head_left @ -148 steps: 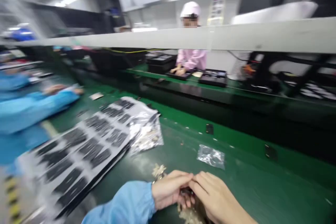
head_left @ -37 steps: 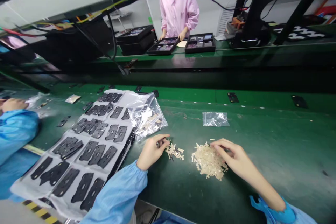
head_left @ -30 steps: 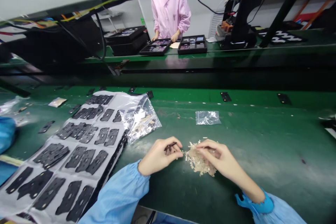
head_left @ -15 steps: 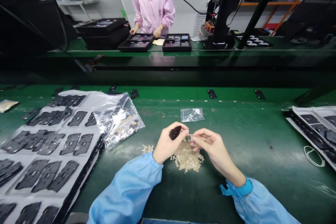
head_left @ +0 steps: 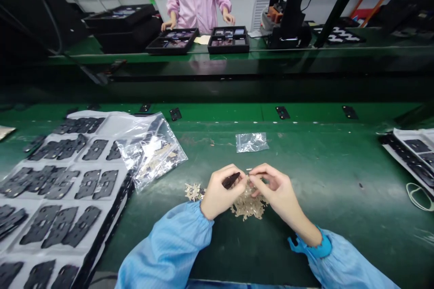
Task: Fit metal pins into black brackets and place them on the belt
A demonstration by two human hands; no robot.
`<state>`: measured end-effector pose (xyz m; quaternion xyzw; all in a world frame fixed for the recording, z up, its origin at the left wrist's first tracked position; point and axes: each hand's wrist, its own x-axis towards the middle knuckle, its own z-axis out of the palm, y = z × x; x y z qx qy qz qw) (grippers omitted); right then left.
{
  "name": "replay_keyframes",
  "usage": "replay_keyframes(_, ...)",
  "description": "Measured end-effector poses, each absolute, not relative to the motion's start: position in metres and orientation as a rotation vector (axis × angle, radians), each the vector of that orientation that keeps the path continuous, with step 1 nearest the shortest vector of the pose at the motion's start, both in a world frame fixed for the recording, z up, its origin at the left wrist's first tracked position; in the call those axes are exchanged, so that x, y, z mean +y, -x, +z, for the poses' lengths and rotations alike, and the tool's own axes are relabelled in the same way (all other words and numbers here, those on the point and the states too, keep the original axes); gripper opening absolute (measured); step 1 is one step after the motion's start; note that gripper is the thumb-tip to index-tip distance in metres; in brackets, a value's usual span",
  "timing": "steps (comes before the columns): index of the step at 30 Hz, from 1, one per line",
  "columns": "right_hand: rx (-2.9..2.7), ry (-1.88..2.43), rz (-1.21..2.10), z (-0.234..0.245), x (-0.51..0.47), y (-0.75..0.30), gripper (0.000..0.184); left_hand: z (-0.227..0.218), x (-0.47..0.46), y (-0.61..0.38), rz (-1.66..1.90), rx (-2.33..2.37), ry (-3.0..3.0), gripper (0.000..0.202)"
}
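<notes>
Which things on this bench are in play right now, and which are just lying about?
In play:
- left hand, holding a small black part
- right hand, fingertips pinched together
- pile of pale strips

Lying about:
- clear bag of pale strips
- small clear bag
- sheet of black parts
- black trays across the line

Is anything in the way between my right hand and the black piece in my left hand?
Nothing visible stands between them. The black piece is pinched in the left hand, close to the fingertips of the right hand. The pile of pale strips lies beneath the hands, not between them.
</notes>
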<state>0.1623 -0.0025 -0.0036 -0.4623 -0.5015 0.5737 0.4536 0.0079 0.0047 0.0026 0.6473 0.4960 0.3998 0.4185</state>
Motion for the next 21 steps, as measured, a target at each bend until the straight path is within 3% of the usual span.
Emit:
replay_keyframes(4, -1.432, 1.216, 1.175, -0.0063, -0.0058, -0.1622, 0.008, 0.0042, 0.0049, -0.0085, 1.01, 1.25, -1.632, 0.013)
replay_keyframes(21, -1.817, 1.126, 1.064, -0.0008, -0.0036, -0.17, 0.016, 0.0032, 0.0038, -0.0033, 0.904, 1.179, -1.778, 0.012)
